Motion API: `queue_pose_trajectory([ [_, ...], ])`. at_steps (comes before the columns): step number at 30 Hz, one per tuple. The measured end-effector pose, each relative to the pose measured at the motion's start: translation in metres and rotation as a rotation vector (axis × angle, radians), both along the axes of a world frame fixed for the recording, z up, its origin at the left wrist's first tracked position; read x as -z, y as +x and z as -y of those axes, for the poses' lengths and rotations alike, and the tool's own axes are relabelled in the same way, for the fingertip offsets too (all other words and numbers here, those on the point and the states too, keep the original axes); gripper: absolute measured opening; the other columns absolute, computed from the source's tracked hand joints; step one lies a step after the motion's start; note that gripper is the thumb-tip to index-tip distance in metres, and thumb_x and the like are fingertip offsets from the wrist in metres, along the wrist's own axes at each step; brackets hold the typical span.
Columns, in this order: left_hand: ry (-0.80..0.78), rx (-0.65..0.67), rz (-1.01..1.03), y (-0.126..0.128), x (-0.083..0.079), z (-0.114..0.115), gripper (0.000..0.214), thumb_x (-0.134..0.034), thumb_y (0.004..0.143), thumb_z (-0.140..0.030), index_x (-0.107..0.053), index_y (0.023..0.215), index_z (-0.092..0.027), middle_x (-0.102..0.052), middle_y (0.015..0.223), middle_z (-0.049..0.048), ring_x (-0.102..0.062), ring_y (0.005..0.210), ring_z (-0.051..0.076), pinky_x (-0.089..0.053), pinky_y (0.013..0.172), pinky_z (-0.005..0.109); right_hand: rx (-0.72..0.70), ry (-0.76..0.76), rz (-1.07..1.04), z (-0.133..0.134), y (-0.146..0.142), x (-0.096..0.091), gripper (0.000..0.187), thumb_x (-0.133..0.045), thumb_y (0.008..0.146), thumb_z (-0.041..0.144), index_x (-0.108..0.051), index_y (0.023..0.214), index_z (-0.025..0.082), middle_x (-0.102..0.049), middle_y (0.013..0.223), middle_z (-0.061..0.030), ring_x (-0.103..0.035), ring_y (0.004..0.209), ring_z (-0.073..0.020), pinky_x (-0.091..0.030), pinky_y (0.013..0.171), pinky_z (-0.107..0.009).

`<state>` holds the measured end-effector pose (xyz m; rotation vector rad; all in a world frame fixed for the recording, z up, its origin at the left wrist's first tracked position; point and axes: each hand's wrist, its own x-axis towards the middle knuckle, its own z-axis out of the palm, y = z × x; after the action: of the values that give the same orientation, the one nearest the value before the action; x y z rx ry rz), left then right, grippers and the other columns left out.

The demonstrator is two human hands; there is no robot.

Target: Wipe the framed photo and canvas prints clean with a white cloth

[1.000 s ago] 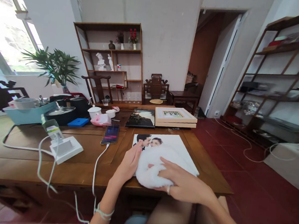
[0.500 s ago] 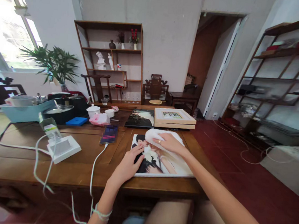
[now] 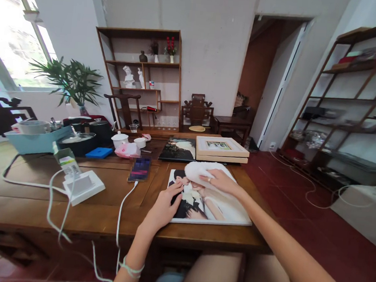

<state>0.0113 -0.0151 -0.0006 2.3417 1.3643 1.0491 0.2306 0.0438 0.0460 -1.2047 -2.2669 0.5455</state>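
A wedding photo panel [image 3: 215, 212] with a white edge lies flat near the front of the wooden table. It pictures a couple, one in a dark suit and one in white. My left hand [image 3: 166, 201] rests on its left side, fingers stretched out and holding nothing. Near the panel's upper part, my right hand [image 3: 223, 181] grips a fluffy white cloth [image 3: 193, 171] and presses it against the picture. The cloth and hand cover part of the printed scene, and the cloth's far side blends with the white of the picture.
Behind the panel lie a dark photo panel [image 3: 178, 150] and stacked light-wood frames [image 3: 222, 153]. Left of it are a phone [image 3: 139, 169] on a white cable [image 3: 120, 214], a white box [image 3: 85, 188], a blue tub [image 3: 37, 139], pots [image 3: 76, 142] and a lidded white cup [image 3: 119, 140].
The whole view has shifted slightly, so things appear a little farther right. My right hand and the cloth stay on the panel's upper part, and my left hand keeps its place.
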Motion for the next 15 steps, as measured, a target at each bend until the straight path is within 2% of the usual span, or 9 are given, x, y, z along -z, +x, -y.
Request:
queue_pose_trajectory([
  [3,0.003,-0.008,-0.008,0.0,-0.001,-0.001,0.033,-0.043,0.083,-0.019,-0.062,0.109,-0.013,-0.056,0.124,0.0116,-0.047,0.12,0.022,-0.036,0.102,0.041,0.118,0.024,-0.018,0.004,0.034,0.007,0.038,-0.043,0.082,0.047,-0.065,0.087,0.016,-0.067,0.097,-0.0099,-0.058,0.088,-0.0275,-0.04,0.079,-0.036],
  [6,0.012,-0.018,-0.009,0.0,-0.001,-0.001,0.032,-0.043,0.082,-0.018,-0.063,0.107,-0.013,-0.057,0.122,0.0113,-0.048,0.119,0.021,-0.036,0.102,0.04,0.171,0.049,-0.018,0.007,0.048,0.01,0.035,-0.041,0.083,0.043,-0.064,0.085,0.017,-0.066,0.098,-0.0098,-0.057,0.091,-0.0275,-0.039,0.081,-0.037],
  [11,0.022,-0.031,-0.009,0.0,-0.002,0.0,0.032,-0.043,0.082,-0.018,-0.064,0.106,-0.013,-0.057,0.121,0.0117,-0.05,0.118,0.022,-0.038,0.101,0.041,0.127,0.085,0.022,0.03,0.039,0.01,0.027,-0.042,0.083,0.036,-0.062,0.073,0.02,-0.067,0.083,-0.0048,-0.059,0.083,-0.0246,-0.034,0.091,-0.038],
  [13,0.035,-0.03,-0.013,0.0,-0.002,0.0,0.034,-0.043,0.082,-0.017,-0.061,0.11,-0.014,-0.057,0.122,0.0103,-0.049,0.118,0.021,-0.038,0.101,0.041,0.101,0.074,0.061,0.051,0.033,0.009,0.026,-0.043,0.083,0.035,-0.061,0.072,0.019,-0.067,0.083,-0.0053,-0.058,0.092,-0.0262,-0.03,0.095,-0.039],
  [15,0.044,-0.029,-0.02,0.001,-0.002,0.0,0.037,-0.042,0.082,-0.016,-0.058,0.115,-0.015,-0.055,0.125,0.0092,-0.048,0.119,0.02,-0.037,0.102,0.04,0.089,0.015,0.107,0.078,0.03,0.007,0.026,-0.043,0.084,0.036,-0.062,0.079,0.019,-0.066,0.092,-0.0077,-0.049,0.111,-0.0293,-0.03,0.096,-0.039],
])
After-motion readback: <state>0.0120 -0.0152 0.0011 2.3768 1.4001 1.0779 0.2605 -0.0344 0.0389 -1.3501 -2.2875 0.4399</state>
